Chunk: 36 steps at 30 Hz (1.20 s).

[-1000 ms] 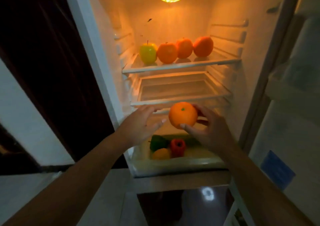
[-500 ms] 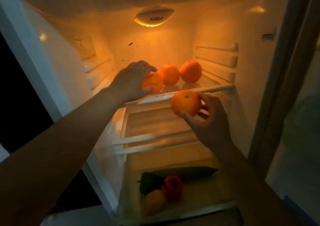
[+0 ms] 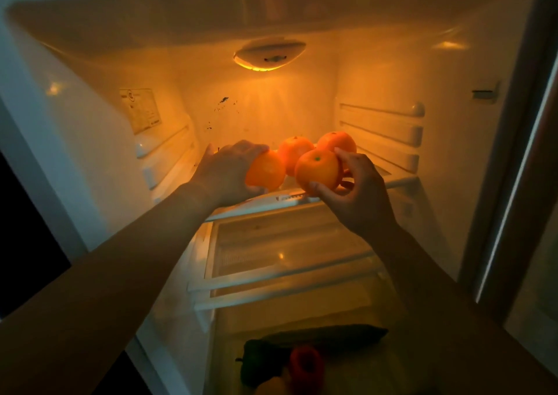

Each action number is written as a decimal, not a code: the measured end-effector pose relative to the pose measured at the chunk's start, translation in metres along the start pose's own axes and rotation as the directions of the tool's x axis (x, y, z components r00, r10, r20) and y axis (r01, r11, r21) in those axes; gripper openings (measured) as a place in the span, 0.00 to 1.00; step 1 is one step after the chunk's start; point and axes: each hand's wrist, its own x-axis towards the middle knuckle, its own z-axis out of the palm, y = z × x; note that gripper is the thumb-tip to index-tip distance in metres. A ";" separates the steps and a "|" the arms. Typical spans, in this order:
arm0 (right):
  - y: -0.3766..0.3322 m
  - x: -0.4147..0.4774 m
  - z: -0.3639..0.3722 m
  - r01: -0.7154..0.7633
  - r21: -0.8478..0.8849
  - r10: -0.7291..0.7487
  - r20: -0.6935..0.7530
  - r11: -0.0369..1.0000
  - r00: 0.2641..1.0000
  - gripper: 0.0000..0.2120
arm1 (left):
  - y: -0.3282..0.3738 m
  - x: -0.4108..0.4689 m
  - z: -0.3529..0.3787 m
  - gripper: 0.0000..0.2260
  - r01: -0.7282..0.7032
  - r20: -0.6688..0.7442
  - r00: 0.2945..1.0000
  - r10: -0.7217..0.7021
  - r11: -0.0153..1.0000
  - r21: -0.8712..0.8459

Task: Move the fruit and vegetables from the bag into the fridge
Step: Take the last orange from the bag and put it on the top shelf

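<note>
Placement was under way at the top shelf (image 3: 401, 180) of the fridge (image 3: 90, 122), as seen in the head view, the only one available.

1. Right hand (image 3: 359, 195): grip clamped on the front orange (image 3: 317, 171), thumb beneath and fingertips on the far side. The fruit was at the shelf's front edge. Whether it rested on the shelf or hung just above could not be told.
2. Left hand (image 3: 226, 177): grip curled over the left orange (image 3: 267, 172), which sat on the shelf, touching or nearly touching the front orange.
3. Behind these stood the middle orange (image 3: 294, 153) and the rear orange (image 3: 338, 142), both on the same shelf.

Procedure, by judgement: the front orange needed to go down well behind the front rim, in the space before the rear pair. Round fruit would likely roll on a smooth shelf, so the left hand was best used as a stop against the left orange. The right grip should let go only once the fruit sat steady, the fingers then drawing away without dragging it forward.

Containers: the top shelf carried three oranges besides the held one. The bottom drawer (image 3: 220, 349) held a green pepper (image 3: 256, 361), a red pepper (image 3: 306, 364), a yellowish item (image 3: 271, 385) cut off by the frame, and a long dark vegetable (image 3: 332, 334) too dim to name. The bag was not in view.
</note>
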 end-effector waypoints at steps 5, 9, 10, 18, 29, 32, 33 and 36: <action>-0.004 0.006 0.011 0.025 0.013 -0.025 0.057 1.000 0.998 0.29 | -0.008 -0.007 0.003 0.35 0.101 -0.108 0.989 -0.106 0.994 -0.048; -0.007 0.013 0.016 0.017 -0.058 -0.011 0.103 0.998 0.995 0.25 | -0.008 -0.012 0.017 0.35 0.152 -0.135 0.977 -0.166 0.982 -0.108; -0.007 0.014 0.016 0.020 -0.079 -0.012 0.108 0.997 0.994 0.25 | -0.008 -0.013 0.021 0.35 0.161 -0.152 0.972 -0.177 0.980 -0.114; -0.005 0.025 0.019 0.011 -0.178 0.022 0.188 0.984 0.982 0.28 | -0.006 -0.022 0.043 0.35 0.124 -0.295 0.939 -0.177 0.974 -0.188; -0.014 0.034 0.035 0.123 -0.294 -0.060 0.215 0.948 0.975 0.31 | -0.010 -0.023 0.041 0.35 0.096 -0.294 0.942 -0.163 0.969 -0.229; -0.029 0.037 0.041 0.202 -0.287 -0.135 0.237 0.936 0.962 0.31 | -0.012 -0.024 0.043 0.38 0.109 -0.357 0.910 -0.210 0.953 -0.282; -0.035 0.039 0.043 0.216 -0.286 -0.135 0.277 0.934 0.951 0.31 | -0.012 -0.025 0.043 0.38 0.113 -0.372 0.900 -0.228 0.946 -0.305; -0.043 0.049 0.052 0.272 -0.272 -0.153 0.389 0.923 0.908 0.30 | -0.013 -0.028 0.039 0.33 0.101 -0.384 0.876 -0.292 0.889 -0.446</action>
